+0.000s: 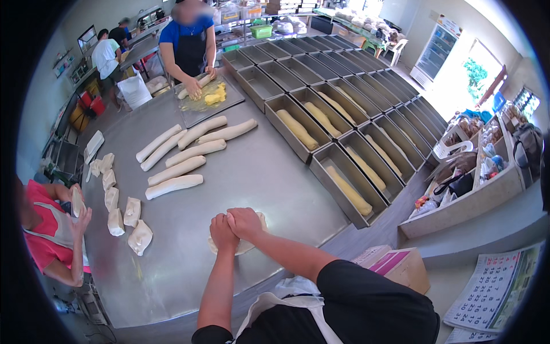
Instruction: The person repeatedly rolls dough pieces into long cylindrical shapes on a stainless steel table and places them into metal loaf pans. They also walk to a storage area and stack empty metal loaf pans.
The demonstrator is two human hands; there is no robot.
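A flattened piece of dough (243,248) lies on the metal table (275,180) in front of me. My left hand (224,232) and my right hand (245,222) are joined, one against the other, on top of it and cover much of it. Whether the fingers grip any dough is hidden. Several rolled dough logs (174,186) lie beyond my hands, towards the middle of the table. To their left are several cut dough chunks (140,237), loosely in a row, with a white scraper-like tool (94,144) near the table's left edge.
Long metal loaf pans (339,152) stand joined at the right, several holding yellowish dough logs (349,191). Across the table a person (189,43) rolls dough on a tray (227,101) with yellow spread. Another person in pink (51,228) holds dough at the left edge. Cardboard boxes (408,268) stand near my right side.
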